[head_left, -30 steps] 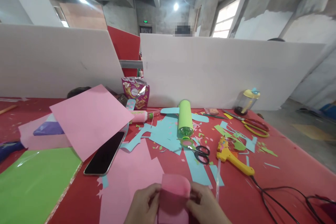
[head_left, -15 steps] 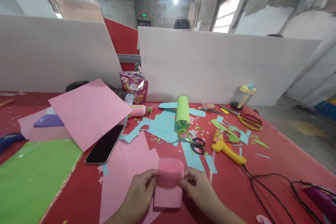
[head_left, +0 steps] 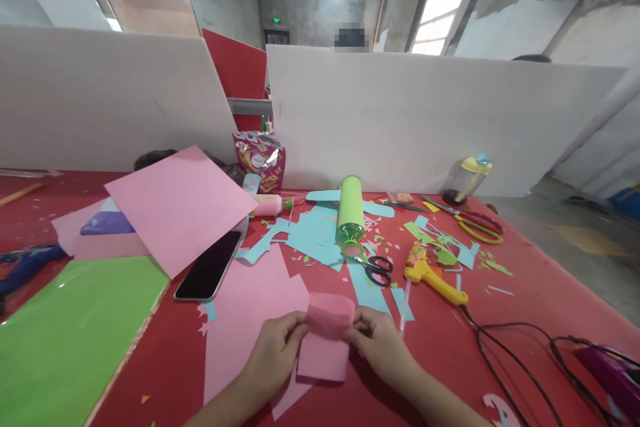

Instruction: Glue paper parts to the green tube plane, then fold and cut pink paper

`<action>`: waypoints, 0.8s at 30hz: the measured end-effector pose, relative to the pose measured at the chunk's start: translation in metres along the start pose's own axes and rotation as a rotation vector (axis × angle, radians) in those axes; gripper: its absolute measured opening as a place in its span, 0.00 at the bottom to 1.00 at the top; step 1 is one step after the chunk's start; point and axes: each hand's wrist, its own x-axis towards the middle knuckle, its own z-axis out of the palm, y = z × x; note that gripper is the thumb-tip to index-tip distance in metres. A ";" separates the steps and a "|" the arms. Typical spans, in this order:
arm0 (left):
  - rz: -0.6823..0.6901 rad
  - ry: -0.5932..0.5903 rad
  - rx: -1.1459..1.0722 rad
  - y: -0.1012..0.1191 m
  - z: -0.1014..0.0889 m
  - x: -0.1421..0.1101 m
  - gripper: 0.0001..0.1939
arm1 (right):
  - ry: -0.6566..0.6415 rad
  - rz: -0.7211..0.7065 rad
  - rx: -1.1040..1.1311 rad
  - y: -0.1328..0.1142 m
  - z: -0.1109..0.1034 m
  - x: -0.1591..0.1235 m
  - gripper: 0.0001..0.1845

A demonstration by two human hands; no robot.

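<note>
A small folded piece of pink paper (head_left: 324, 357) is held between both hands, its far end curling over toward me. My left hand (head_left: 280, 350) pinches its left edge at the fold. At the right edge, my right hand (head_left: 377, 343) pinches it between thumb and fingers. Beneath and left of it lies a larger cut sheet of pink paper (head_left: 240, 307). Beyond the hands are black-handled scissors (head_left: 379, 270) and a green paper-wrapped bottle (head_left: 351, 207) lying on blue paper scraps (head_left: 315, 237).
A yellow glue gun (head_left: 435, 280) with a black cord lies at right. A phone (head_left: 210, 267), a pink square sheet (head_left: 183, 207) and green paper (head_left: 75, 327) are at left. A snack bag (head_left: 263, 160) and a clear bottle (head_left: 467, 180) stand by the white board (head_left: 400, 120).
The view has shifted slightly, so the table items sit a little higher and farther right. Both hands keep their pinch on the folded pink paper, whose far end looks a little flatter.
</note>
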 end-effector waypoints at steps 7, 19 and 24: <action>0.016 -0.092 -0.165 0.003 -0.001 -0.001 0.16 | 0.033 -0.024 -0.036 0.002 -0.002 0.000 0.04; -0.051 -0.014 -0.088 0.004 -0.004 0.002 0.17 | -0.019 -0.033 -0.095 -0.004 -0.003 -0.002 0.05; -0.071 -0.001 -0.049 0.003 -0.001 0.002 0.17 | -0.011 -0.004 -0.019 -0.007 -0.002 0.000 0.07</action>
